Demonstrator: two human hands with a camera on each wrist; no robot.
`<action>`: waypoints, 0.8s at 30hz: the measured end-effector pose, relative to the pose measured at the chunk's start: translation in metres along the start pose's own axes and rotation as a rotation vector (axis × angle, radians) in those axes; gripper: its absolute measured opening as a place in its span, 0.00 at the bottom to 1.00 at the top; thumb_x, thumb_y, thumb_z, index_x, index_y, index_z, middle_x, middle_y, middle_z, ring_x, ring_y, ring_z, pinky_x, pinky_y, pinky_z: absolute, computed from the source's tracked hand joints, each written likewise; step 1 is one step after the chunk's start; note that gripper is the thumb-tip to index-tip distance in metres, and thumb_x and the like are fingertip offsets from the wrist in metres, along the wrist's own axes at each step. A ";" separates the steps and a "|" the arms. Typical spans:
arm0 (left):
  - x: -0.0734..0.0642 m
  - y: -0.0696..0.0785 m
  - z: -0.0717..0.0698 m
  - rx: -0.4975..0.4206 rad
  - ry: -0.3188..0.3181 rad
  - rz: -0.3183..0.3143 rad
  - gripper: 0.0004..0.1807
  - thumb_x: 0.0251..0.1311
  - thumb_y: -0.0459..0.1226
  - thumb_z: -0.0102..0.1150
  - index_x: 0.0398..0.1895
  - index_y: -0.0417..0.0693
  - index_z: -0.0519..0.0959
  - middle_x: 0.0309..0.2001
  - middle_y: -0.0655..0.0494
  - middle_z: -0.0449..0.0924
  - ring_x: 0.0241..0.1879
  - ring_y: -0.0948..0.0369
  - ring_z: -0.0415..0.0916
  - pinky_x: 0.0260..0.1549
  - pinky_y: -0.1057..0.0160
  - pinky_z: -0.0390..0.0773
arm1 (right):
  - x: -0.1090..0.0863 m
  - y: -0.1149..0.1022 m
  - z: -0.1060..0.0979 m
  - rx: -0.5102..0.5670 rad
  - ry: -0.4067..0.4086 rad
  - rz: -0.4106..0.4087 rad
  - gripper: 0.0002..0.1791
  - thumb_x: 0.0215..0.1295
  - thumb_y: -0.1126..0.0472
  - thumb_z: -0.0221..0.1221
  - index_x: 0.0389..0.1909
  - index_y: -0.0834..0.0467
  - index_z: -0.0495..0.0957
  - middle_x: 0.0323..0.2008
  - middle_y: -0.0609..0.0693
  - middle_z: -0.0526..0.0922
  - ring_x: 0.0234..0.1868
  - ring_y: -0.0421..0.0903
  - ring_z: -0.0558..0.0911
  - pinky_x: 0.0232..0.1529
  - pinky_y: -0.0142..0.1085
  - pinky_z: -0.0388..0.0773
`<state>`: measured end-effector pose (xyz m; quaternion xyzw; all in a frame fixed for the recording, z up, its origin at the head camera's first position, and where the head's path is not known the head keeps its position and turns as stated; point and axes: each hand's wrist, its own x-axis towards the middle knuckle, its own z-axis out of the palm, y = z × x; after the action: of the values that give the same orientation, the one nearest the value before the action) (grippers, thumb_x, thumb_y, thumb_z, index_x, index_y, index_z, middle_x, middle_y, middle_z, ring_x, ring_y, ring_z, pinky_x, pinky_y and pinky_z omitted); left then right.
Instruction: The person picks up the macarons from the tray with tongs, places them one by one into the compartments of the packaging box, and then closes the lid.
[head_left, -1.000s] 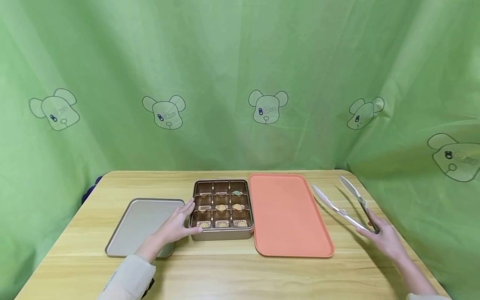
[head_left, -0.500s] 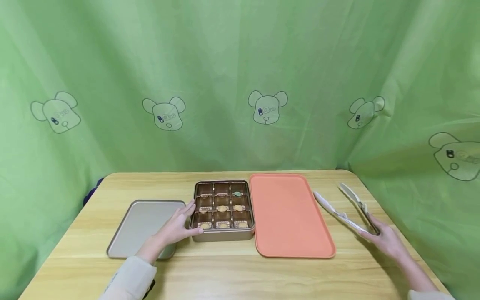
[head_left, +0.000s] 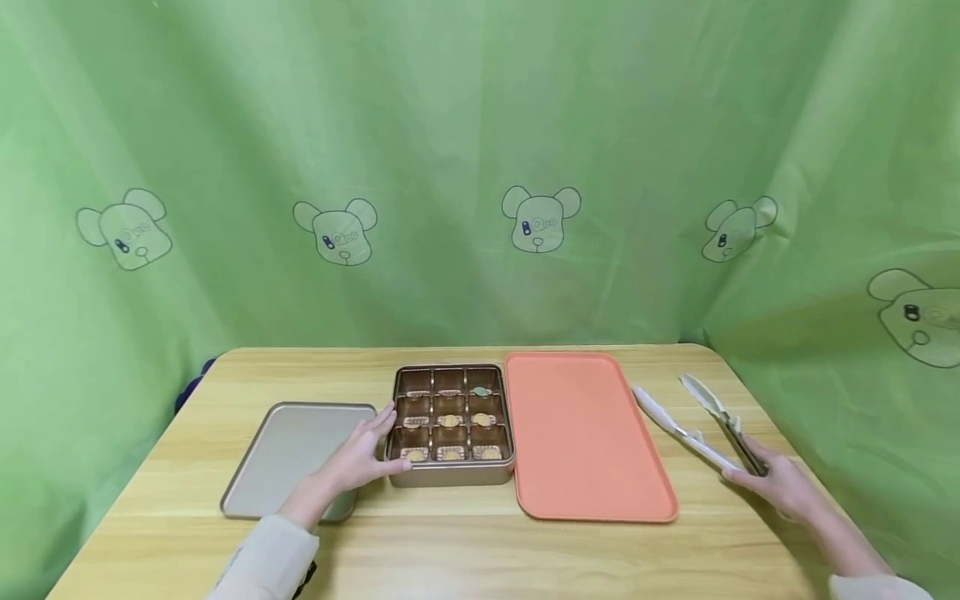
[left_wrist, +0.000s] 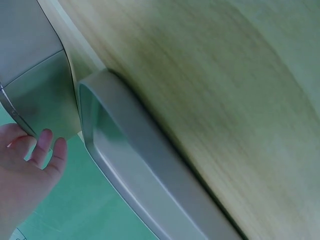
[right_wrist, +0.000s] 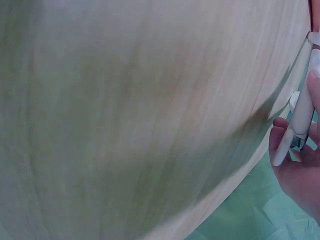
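My left hand (head_left: 356,457) grips the near left corner of a square bronze tin (head_left: 450,477), thumb at the front rim and fingers along the left side. Inside, a brown divided insert has several compartments, with small yellowish pieces in the near and middle ones and a green piece (head_left: 481,392) at the far right. In the left wrist view curled fingertips meet the tin's rim. On the right, my right hand (head_left: 783,483) holds metal tongs (head_left: 701,446) near their hinge end. Their two arms are spread, pale tips pointing away from me, with nothing between them.
An orange tray (head_left: 588,433) lies against the tin's right side. Left of the tin is the flat metal lid (head_left: 288,458), partly under my left forearm. A green curtain (head_left: 450,125) printed with bear heads encloses the wooden table (head_left: 450,558).
The tongs' tips have dipped toward the table and drawn slightly closer together. My left hand stays at the tin's corner, and the whole head view has shifted a little.
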<state>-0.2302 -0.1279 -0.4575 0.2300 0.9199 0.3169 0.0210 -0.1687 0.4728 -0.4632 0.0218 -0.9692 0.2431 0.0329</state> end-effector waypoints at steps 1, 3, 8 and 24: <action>0.000 0.000 0.000 0.002 0.002 0.000 0.50 0.47 0.52 0.64 0.65 0.30 0.55 0.70 0.42 0.46 0.64 0.32 0.45 0.61 0.36 0.45 | 0.000 0.001 0.000 -0.003 -0.001 -0.009 0.46 0.55 0.53 0.63 0.62 0.76 0.49 0.53 0.82 0.58 0.50 0.81 0.61 0.46 0.68 0.62; 0.000 0.000 0.000 0.008 0.005 0.002 0.49 0.46 0.52 0.64 0.64 0.29 0.56 0.70 0.41 0.46 0.63 0.31 0.45 0.60 0.35 0.46 | 0.001 0.003 0.000 -0.014 -0.002 -0.019 0.46 0.54 0.53 0.63 0.62 0.76 0.50 0.53 0.82 0.58 0.49 0.80 0.63 0.45 0.67 0.64; 0.001 0.001 -0.001 0.016 -0.001 -0.002 0.49 0.46 0.52 0.64 0.64 0.30 0.56 0.69 0.41 0.47 0.63 0.30 0.45 0.60 0.34 0.47 | 0.000 0.008 -0.002 -0.054 -0.029 -0.025 0.47 0.54 0.52 0.63 0.62 0.76 0.50 0.52 0.84 0.58 0.49 0.79 0.64 0.44 0.66 0.65; 0.005 0.002 -0.005 0.034 -0.022 -0.021 0.49 0.46 0.53 0.65 0.64 0.31 0.57 0.69 0.43 0.48 0.64 0.32 0.45 0.61 0.37 0.47 | -0.002 0.011 -0.002 0.006 -0.052 -0.060 0.44 0.53 0.59 0.64 0.61 0.78 0.51 0.40 0.78 0.70 0.38 0.61 0.69 0.39 0.51 0.72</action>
<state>-0.2343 -0.1271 -0.4520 0.2239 0.9272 0.2987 0.0304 -0.1673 0.4840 -0.4667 0.0570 -0.9679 0.2442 0.0149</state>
